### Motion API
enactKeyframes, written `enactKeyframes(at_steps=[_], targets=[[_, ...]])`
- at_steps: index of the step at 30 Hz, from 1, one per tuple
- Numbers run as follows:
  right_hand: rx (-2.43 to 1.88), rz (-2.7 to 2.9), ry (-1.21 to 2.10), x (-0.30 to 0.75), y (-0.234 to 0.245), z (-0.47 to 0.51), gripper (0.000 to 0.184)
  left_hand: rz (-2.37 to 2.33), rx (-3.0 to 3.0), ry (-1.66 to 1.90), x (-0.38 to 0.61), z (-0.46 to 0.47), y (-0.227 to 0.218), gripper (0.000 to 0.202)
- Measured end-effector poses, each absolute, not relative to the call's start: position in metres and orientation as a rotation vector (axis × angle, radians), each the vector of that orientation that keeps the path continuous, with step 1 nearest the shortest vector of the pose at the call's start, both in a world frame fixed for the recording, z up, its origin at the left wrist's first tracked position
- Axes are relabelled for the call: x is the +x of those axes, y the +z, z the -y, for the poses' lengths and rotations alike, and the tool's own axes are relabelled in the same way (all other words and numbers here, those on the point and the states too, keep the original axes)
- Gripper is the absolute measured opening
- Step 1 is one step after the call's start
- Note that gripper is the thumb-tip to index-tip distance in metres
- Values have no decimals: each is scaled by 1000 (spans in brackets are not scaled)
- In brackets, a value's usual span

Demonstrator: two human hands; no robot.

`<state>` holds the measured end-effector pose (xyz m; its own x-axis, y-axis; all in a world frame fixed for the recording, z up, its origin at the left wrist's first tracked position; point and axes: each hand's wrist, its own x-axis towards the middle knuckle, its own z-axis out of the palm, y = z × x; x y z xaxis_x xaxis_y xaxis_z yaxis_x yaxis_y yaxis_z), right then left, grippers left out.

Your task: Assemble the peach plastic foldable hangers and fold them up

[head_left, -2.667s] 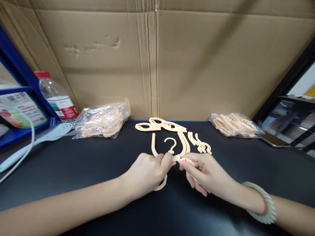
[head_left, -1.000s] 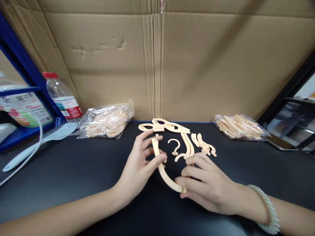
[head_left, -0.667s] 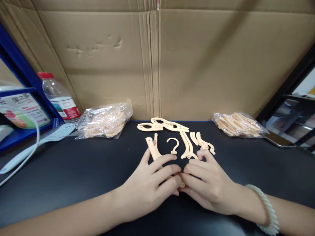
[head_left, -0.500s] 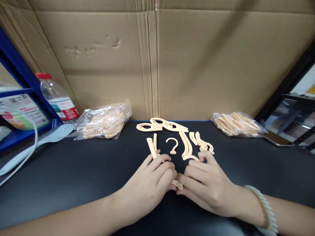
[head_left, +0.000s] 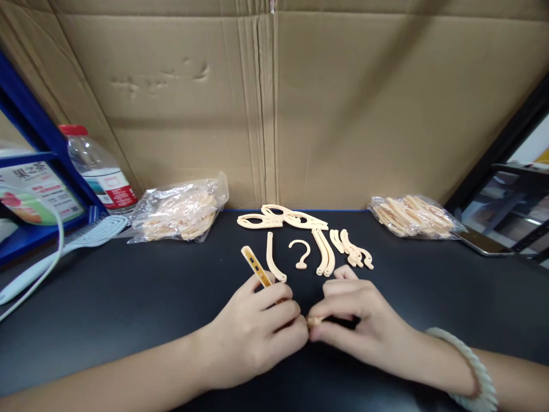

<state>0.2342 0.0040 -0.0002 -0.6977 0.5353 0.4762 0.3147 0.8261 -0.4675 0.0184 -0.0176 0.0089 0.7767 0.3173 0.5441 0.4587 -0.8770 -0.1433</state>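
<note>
Left hand (head_left: pixel 255 335) is closed around a cream slotted strip (head_left: pixel 258 269), hollow side showing, far end sticking out past the fingers. Right hand (head_left: pixel 364 320) pinches a small cream end (head_left: pixel 315 321) beside the left fist; can't tell if same part. Hook (head_left: pixel 301 253) and curved arm (head_left: pixel 273 260) lie just beyond on black table (head_left: pixel 128 309).

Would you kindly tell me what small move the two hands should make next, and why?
Perhaps hold the left hand steady and press with the right hand: the left grips a slotted pale strip, while the right pinches a small pale end close by.
</note>
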Motion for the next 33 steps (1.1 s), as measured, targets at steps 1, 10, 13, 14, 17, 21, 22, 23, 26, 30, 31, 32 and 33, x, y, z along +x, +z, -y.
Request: enactKeyframes(at_steps=[1, 10, 13, 14, 17, 21, 22, 23, 26, 30, 31, 32, 33], targets=[[-654, 2356, 525, 235, 2, -5, 26, 569, -2692, -729, 16, 15, 11, 32], [-661, 2180, 488, 240, 6, -20, 9, 959, -2715, -368, -15, -28, 22, 12], [-696, 2141, 448, 242, 0, -29, 10, 999, -2701, -221, -22, -35, 19, 13], [-709, 2130, 445, 243, -2, -32, 11, 997, -2721, -197, -23, -36, 18, 14], [-726, 2120, 439, 245, -5, -39, 14, 1005, -2818, -205, -24, -35, 16, 19], [-732, 2196, 359, 245, 0, -49, 13, 1032, -2908, -334, -19, -29, 14, 18], [-742, 2225, 328, 243, 2, -52, 12, 1051, -2897, -384, -18, -28, 13, 18], [-752, 2259, 299, 241, 3, -55, 11, 1083, -2869, -435, -16, -26, 12, 18], [-761, 2350, 232, 229, 1, -65, 10, 1216, -2745, -563, -8, -22, 5, 24], [-752, 2489, 177, 211, -2, -73, 11, 1278, -2733, -677, -2, -20, -5, 19], [-741, 2510, 187, 209, 2, -73, 13, 1272, -2742, -707, -1, -20, -7, 14], [-721, 2520, 207, 208, 10, -72, 15, 1268, -2746, -737, -1, -20, -8, 9], [-697, 2511, 233, 210, 22, -70, 17, 1262, -2747, -767, -1, -21, -9, 6]])
